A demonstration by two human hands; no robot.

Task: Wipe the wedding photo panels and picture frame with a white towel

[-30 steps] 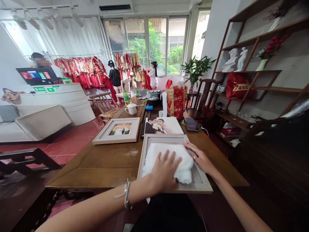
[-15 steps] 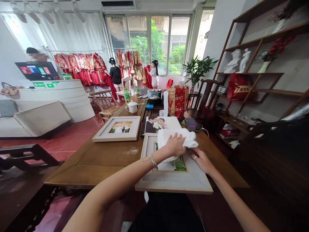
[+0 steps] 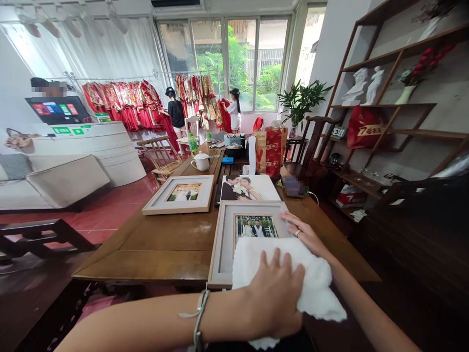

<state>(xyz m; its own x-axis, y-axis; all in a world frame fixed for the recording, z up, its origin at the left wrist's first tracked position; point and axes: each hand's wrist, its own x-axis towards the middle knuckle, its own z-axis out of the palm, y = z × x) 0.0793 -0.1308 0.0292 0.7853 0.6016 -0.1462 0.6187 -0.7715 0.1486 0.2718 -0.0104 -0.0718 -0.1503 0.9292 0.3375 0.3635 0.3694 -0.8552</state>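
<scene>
A pale wooden picture frame point(image 3: 224, 230) lies flat at the table's near edge, around a photo point(image 3: 252, 226) of two people. My left hand point(image 3: 276, 288), with a bracelet on the wrist, presses a white cloth point(image 3: 315, 274) onto its near part, fingers bent over the fabric. The cloth hides the lower part of the photo and the frame's near right corner. My right hand point(image 3: 304, 233), wearing a ring, rests with fingers stretched out on the frame's right side. Just beyond the frame is a photo print point(image 3: 262, 188) of a couple.
Another framed photo point(image 3: 178, 194) lies to the left on the wooden table point(image 3: 161, 244). Farther back stand a white lidded cup point(image 3: 201, 161), a bottle point(image 3: 193, 144) and a paper bag point(image 3: 271, 151). A phone point(image 3: 295, 187) with a cable lies at right. People are near clothes racks.
My left hand has drawn the white cloth toward me, from the frame's upper right to its near side. The top of the photo is now uncovered. My right hand has shifted slightly up the frame's side.
</scene>
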